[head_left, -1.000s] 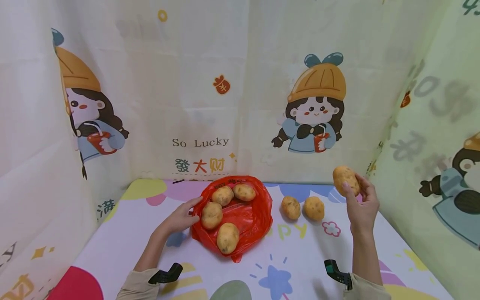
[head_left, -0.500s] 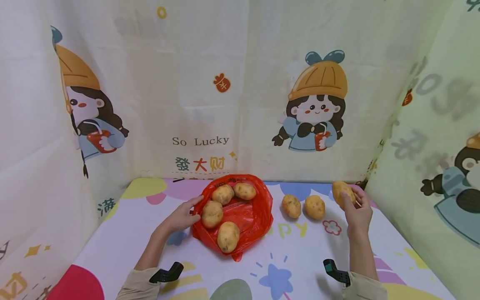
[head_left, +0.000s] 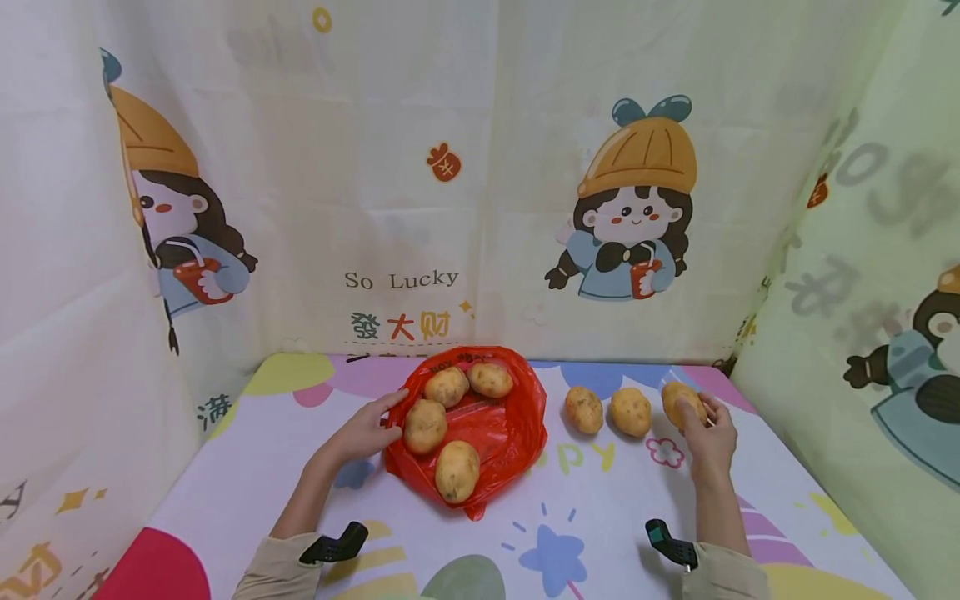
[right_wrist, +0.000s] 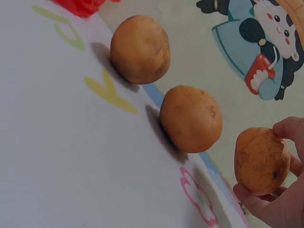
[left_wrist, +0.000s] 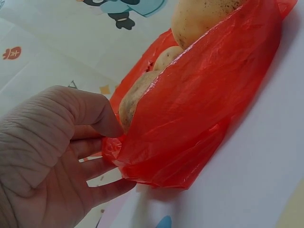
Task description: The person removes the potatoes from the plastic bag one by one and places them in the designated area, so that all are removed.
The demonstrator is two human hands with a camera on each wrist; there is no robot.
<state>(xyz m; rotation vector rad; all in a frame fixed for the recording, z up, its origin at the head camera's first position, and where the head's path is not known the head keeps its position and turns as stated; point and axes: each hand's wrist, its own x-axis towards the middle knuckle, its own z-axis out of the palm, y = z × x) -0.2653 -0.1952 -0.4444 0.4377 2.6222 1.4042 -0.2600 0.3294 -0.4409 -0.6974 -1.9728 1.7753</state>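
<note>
Red bag (head_left: 487,435) of potatoes (head_left: 425,427), left grip (head_left: 363,431) pinching its rim, right grip (head_left: 711,437) holding a potato (head_left: 679,401), two potatoes (head_left: 631,412) between, curtain (head_left: 510,225) behind

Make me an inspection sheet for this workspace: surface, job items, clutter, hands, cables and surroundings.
Surface: white table with colorful printed shapes and lettering.
Job items: open red plastic bag with four potatoes inside; two loose potatoes side by side, right of the bag; one held potato.
Clutter: nothing seen.
Left hand: left hand grips the bag's left rim.
Right hand: right hand holds the third potato outside the bag; whether that potato touches the table, cannot tell.
Cables: nothing seen.
Surroundings: pale hanging sheets at back and both sides, printed with cartoon figures and "So Lucky".
</note>
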